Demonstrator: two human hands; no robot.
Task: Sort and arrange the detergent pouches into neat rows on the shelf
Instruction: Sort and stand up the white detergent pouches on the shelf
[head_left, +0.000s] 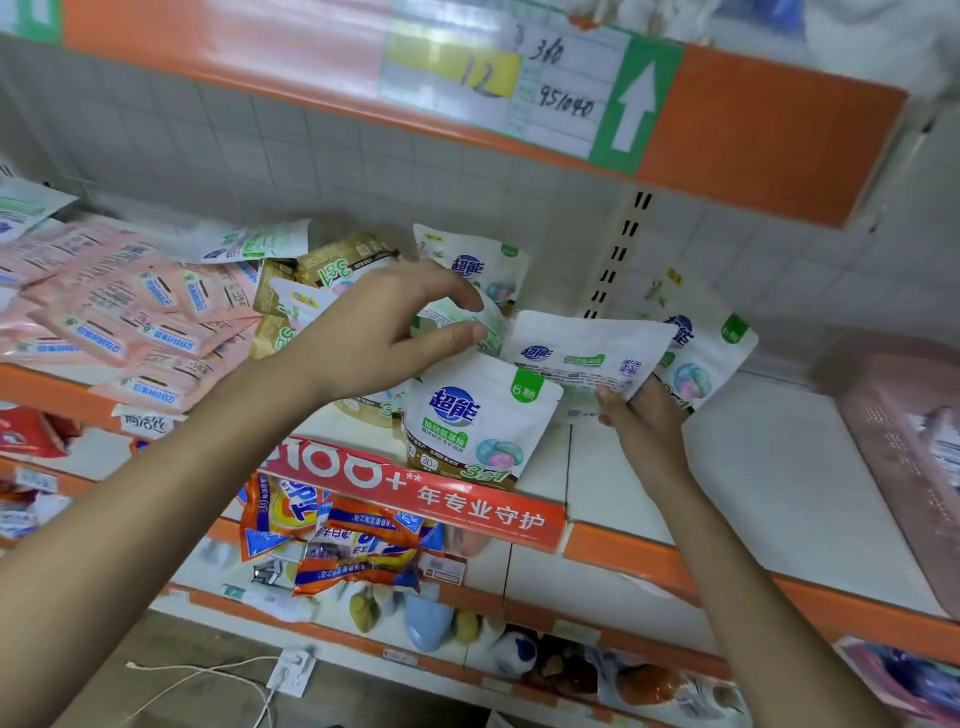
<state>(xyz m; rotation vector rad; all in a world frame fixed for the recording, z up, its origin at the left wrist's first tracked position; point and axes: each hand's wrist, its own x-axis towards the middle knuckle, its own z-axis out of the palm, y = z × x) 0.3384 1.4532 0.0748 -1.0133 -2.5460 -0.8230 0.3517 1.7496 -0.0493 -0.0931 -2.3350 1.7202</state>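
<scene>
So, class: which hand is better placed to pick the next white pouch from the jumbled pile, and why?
Left. The left hand is at the pile, thumb and finger spread beside a tilted pouch; the right hand is busy holding a white pouch.

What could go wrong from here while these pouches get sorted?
1. The upright pouch stands near the front edge of the shelf, just below the left hand; a brush could tip it off.
2. The right hand holds the back-facing pouch by its lower edge only; it may slip or knock the leaning pouch behind.
</scene>
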